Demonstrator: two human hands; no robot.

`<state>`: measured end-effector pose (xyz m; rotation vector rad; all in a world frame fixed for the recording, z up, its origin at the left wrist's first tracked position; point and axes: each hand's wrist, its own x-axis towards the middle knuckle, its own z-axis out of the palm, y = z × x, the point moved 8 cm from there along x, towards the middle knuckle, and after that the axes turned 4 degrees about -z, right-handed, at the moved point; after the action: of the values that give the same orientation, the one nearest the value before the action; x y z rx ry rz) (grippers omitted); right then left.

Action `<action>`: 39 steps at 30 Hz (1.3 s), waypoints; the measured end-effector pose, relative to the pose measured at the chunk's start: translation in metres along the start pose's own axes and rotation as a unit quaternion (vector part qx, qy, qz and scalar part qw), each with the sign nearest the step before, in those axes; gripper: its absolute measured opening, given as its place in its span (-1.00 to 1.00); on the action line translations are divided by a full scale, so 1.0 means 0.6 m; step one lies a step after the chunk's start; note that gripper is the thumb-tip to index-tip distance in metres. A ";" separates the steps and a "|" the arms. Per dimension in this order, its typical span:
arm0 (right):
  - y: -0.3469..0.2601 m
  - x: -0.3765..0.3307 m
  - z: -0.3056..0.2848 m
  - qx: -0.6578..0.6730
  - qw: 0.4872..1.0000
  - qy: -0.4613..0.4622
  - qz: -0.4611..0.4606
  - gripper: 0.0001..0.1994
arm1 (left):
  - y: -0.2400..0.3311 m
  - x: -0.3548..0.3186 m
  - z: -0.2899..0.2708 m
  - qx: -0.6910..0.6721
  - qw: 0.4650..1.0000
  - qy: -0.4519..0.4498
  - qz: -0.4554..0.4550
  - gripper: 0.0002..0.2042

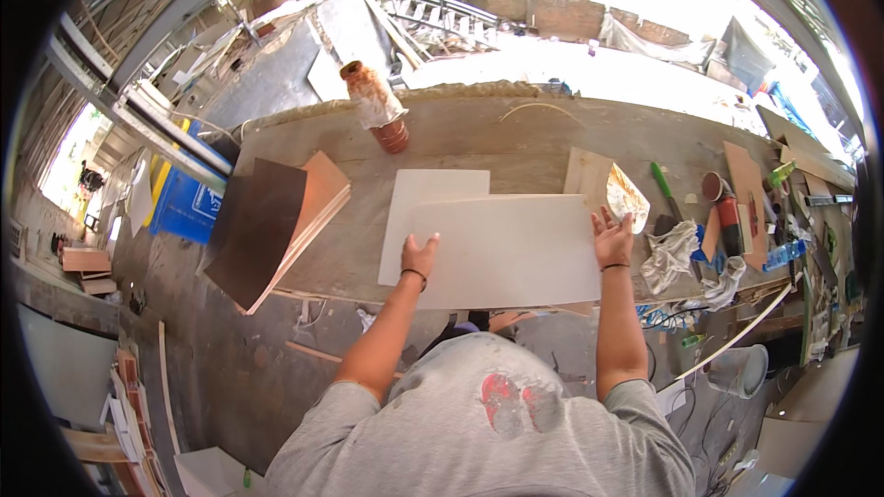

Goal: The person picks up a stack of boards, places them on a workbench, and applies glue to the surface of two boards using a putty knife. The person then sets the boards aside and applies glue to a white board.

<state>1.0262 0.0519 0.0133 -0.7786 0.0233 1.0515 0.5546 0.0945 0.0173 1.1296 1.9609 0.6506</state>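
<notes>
A white rectangular panel [506, 253] lies flat on the workbench in front of me, overlapping a second white panel [442, 182] beneath it. My left hand [421, 254] rests on the panels' left part, thumb and fingers apart. At the upper panel's right edge is my right hand [613, 237], palm partly up and fingers spread. Just beyond those fingers lies a white piece with yellow-brown stains [627, 197]. A tan board [585, 170] shows beside that piece, partly covered by the upper panel.
Stacked brown sheets [262, 230] sit at the bench's left. A stained reddish-brown cylinder [379, 115] stands at the far edge. To the right are a green-handled tool [663, 182], crumpled cloth [670, 256], a red-and-black cylinder [726, 213] and a plastic bottle [785, 255]. A bucket [738, 371] stands below.
</notes>
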 end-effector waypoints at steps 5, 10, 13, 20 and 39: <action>0.012 0.008 0.003 -0.016 0.993 -0.075 0.094 -0.40 | 0.004 -0.003 -0.012 -0.003 1.000 0.010 -0.024 -0.11; -0.017 -0.033 0.041 0.012 0.997 -0.058 0.058 -0.39 | 0.008 -0.003 -0.028 -0.050 0.998 0.032 0.004 -0.17; -0.043 -0.045 0.065 0.093 0.988 -0.109 0.049 -0.37 | 0.074 -0.029 -0.053 -0.094 0.990 0.037 0.100 -0.42; -0.087 -0.039 0.119 0.180 0.951 -0.248 -0.021 -0.48 | 0.182 -0.038 -0.093 -0.185 0.950 0.099 0.232 -0.50; -0.100 -0.180 0.066 0.168 0.965 -0.190 -0.065 -0.50 | 0.067 -0.080 -0.074 -0.376 0.895 -0.029 0.237 -0.26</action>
<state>1.0036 -0.0234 0.1162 -0.2594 -0.1712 1.0218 0.5529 0.0693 0.0898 1.0831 1.1671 1.4595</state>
